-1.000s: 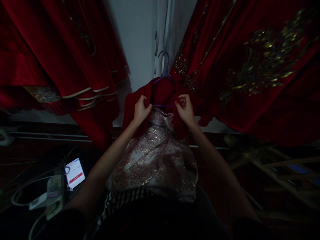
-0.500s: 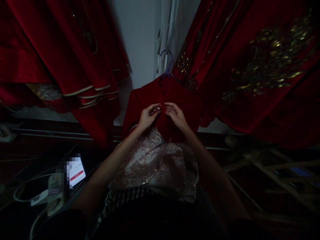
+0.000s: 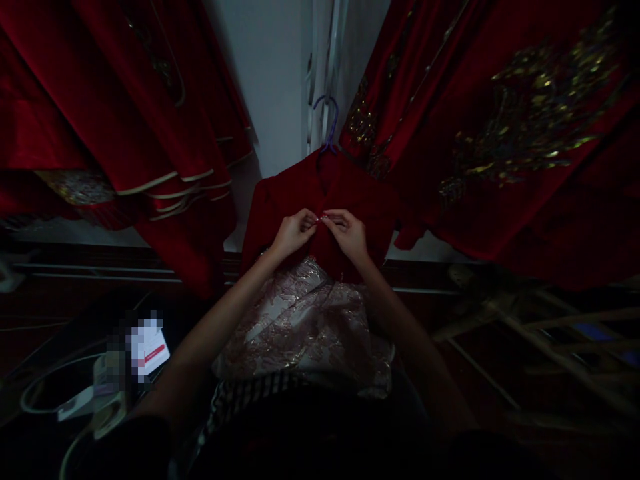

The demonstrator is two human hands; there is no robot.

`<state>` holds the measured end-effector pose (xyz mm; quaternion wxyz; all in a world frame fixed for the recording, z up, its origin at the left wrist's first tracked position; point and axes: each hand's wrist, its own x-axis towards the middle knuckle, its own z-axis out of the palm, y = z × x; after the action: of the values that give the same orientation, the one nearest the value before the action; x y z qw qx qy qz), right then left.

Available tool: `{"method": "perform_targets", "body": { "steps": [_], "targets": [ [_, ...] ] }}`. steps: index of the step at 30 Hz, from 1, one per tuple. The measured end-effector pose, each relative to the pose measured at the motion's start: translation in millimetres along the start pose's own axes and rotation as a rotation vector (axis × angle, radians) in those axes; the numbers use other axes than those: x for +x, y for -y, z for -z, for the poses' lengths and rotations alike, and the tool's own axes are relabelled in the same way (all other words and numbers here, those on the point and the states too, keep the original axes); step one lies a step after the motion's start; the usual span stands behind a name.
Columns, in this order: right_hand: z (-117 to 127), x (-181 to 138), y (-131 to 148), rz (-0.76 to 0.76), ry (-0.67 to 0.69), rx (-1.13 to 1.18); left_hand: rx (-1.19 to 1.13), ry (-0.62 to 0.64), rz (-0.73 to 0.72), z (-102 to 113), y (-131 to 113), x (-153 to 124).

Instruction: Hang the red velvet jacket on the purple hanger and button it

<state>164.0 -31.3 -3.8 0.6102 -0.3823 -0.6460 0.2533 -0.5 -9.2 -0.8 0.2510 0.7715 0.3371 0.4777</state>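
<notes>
A dark red velvet jacket [image 3: 370, 197] hangs on a purple hanger [image 3: 326, 123] straight ahead of me. My left hand [image 3: 293, 233] and my right hand [image 3: 346, 233] meet at the middle of its front. Both pinch the two front edges together, fingertips almost touching. What lies between the fingertips is too small to make out. Below my hands a pale pink and gold brocade skirt [image 3: 310, 327] spreads down toward me.
Red velvet garments with cream trim [image 3: 165, 133] hang at the left. A red garment with gold embroidery [image 3: 525, 120] hangs at the right. A lit phone [image 3: 147, 347] and white cables [image 3: 55, 393] lie lower left. Pale wooden bars [image 3: 540, 347] cross the lower right.
A second ago my hands held the jacket's front open, showing the hanger bar. They have come together at the middle, and the front now lies closed.
</notes>
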Motion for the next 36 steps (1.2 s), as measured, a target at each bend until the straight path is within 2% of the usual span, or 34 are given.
{"method": "perform_targets", "body": {
  "steps": [6,14,21,28,36],
  "targets": [
    [-4.3,-5.0,3.3,0.105,-0.063,-0.161,0.185,0.101,-0.090,4.0,-11.2,-1.0],
    [-8.4,-15.1,16.0,0.219,-0.089,-0.244,0.257,0.070,-0.130,12.1,-23.5,-4.6],
    [-0.9,-18.5,28.0,0.220,0.026,-0.241,0.261,0.078,-0.125,18.8,-32.0,-9.2],
    [0.2,-15.1,28.5,0.226,0.019,-0.232,0.276,0.034,-0.106,11.4,-30.2,-11.4],
    [4.9,-11.2,31.1,0.157,0.068,-0.159,0.510,0.101,-0.187,22.3,-38.4,-6.9]
  ]
}}
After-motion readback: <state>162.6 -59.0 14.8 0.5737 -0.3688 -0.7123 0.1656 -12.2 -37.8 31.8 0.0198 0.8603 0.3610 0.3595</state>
